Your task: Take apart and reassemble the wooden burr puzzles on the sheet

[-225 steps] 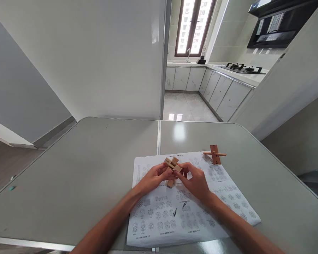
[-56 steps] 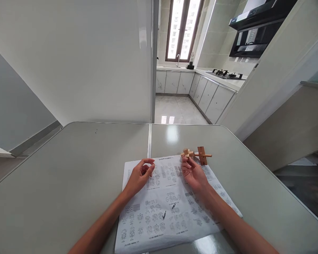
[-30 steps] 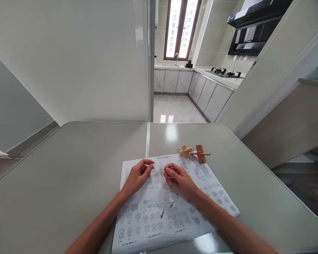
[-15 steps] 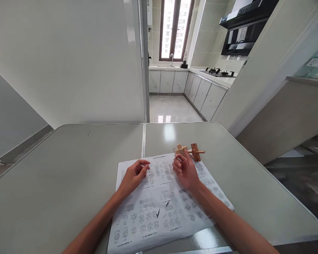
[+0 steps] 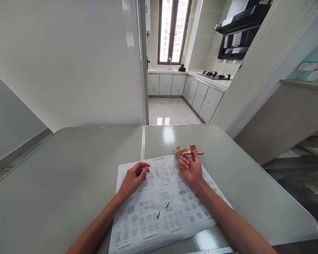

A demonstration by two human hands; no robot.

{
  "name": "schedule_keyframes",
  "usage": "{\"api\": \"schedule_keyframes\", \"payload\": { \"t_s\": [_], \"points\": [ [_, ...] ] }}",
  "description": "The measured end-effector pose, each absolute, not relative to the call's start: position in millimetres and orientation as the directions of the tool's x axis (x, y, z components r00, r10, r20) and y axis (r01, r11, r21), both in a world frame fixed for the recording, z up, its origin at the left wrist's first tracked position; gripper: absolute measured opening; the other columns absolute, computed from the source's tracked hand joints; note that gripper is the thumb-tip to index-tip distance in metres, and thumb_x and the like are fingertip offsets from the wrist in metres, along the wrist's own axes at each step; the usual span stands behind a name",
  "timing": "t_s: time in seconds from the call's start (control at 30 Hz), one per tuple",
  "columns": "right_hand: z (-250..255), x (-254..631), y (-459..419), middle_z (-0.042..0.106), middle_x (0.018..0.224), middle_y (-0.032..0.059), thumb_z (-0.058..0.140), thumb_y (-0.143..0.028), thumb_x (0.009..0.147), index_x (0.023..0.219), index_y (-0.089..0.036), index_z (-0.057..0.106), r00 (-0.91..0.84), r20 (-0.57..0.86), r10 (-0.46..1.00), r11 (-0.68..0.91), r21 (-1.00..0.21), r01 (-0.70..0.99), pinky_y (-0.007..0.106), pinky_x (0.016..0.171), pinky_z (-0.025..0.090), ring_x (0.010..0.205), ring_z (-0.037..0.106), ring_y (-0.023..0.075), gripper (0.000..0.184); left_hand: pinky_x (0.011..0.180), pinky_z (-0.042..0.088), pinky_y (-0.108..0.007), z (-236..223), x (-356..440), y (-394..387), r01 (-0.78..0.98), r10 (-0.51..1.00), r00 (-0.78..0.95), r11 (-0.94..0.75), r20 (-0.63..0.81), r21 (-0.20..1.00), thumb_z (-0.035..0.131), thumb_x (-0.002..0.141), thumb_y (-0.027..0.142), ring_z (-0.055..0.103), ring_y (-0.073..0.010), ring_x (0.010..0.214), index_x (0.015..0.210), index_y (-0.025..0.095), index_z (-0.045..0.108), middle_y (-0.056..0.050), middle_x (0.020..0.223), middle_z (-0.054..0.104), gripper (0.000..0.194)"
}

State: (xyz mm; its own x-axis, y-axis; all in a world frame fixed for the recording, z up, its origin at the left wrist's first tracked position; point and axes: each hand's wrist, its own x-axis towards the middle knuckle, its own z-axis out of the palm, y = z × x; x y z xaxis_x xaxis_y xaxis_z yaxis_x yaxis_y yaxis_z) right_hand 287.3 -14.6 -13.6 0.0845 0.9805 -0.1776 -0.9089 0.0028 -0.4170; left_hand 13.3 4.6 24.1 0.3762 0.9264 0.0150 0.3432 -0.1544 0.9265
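A large printed sheet point(image 5: 159, 208) covered in small puzzle-like diagrams lies on the table under both my hands. Two dark ticks mark its lower middle. My left hand point(image 5: 135, 177) rests on the sheet's upper left, fingers loosely bent and thumb apart, with nothing visible in it. At the upper right my right hand point(image 5: 192, 171) lies palm up, fingers half curled and holding nothing I can see. Just beyond its fingertips are a light wooden cross-shaped piece point(image 5: 179, 150) and a reddish-brown wooden piece point(image 5: 193, 148) with a thin rod point(image 5: 200, 153) by it, partly hidden by the hand.
The glossy grey-green table point(image 5: 55, 183) has a seam point(image 5: 143, 141) down its middle. A white panel point(image 5: 82, 63) stands beyond its far left edge. Through the doorway are kitchen cabinets point(image 5: 165, 84) and a gas stove point(image 5: 216, 75).
My right hand has shifted right and turned its palm further up, covering more of the reddish-brown piece. My left hand stays about where it was. The camera view has tilted slightly.
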Motion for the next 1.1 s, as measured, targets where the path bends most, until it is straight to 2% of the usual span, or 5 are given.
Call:
{"api": "schedule_keyframes", "payload": {
  "t_s": [0.37,0.67,0.8,0.97,1.1],
  "points": [
    [-19.5,293.1,-5.7,0.040,0.054,-0.0098,0.071,-0.054,0.092,0.085,-0.020,0.061,0.203,-0.124,0.971,0.078,-0.640,-0.764,0.015,0.036,0.032,0.040,0.031,0.0050,0.036,0.067,0.050,-0.026,21.2,12.6,6.5,0.324,0.922,0.387,-0.156,0.020,0.933,0.055,0.096,0.046,0.059,-0.0141,0.068,0.104,0.021,0.069,-0.003,0.087,0.069,0.029],
    [-7.9,271.1,-23.5,0.052,0.054,-0.0030,0.048,-0.069,0.099,0.086,-0.021,0.067,0.200,0.081,0.976,0.105,-0.988,-0.112,0.025,0.042,0.036,0.045,0.044,0.0130,0.053,0.064,0.046,-0.026,18.9,11.6,7.0,0.305,0.925,0.378,-0.158,0.034,0.939,0.056,0.096,0.048,0.055,-0.0134,0.065,0.102,0.020,0.069,-0.002,0.082,0.066,0.031],
    [-11.1,259.1,-33.1,0.055,0.053,-0.0019,0.044,-0.064,0.103,0.080,-0.022,0.067,-0.019,0.135,0.991,0.136,-0.978,0.157,0.030,0.051,0.041,0.045,0.046,0.0144,0.053,0.065,0.046,-0.027,19.6,12.5,4.5,0.320,0.926,0.371,-0.192,0.064,0.928,0.054,0.097,0.050,0.056,-0.0139,0.065,0.101,0.021,0.068,-0.002,0.081,0.066,0.033],
    [-18.9,254.4,-36.0,0.060,0.056,-0.0005,0.035,-0.049,0.109,0.076,-0.024,0.064,-0.219,0.239,0.946,0.315,-0.837,0.446,0.033,0.066,0.047,0.054,0.056,0.0174,0.050,0.068,0.049,-0.028,23.4,14.3,0.9,0.341,0.936,0.328,-0.244,0.129,0.908,0.059,0.096,0.051,0.060,-0.0161,0.073,0.099,0.022,0.067,-0.003,0.087,0.068,0.031],
    [-19.8,253.3,-37.6,0.062,0.063,0.0020,0.034,-0.043,0.109,0.077,-0.024,0.059,-0.252,0.317,0.914,0.405,-0.707,0.579,0.032,0.061,0.042,0.055,0.055,0.0180,0.045,0.076,0.052,-0.029,25.3,14.3,-1.5,0.295,0.896,0.403,-0.320,0.186,0.900,0.070,0.091,0.044,0.064,-0.0172,0.085,0.110,0.023,0.064,-0.005,0.108,0.070,0.028]
  ]
}}
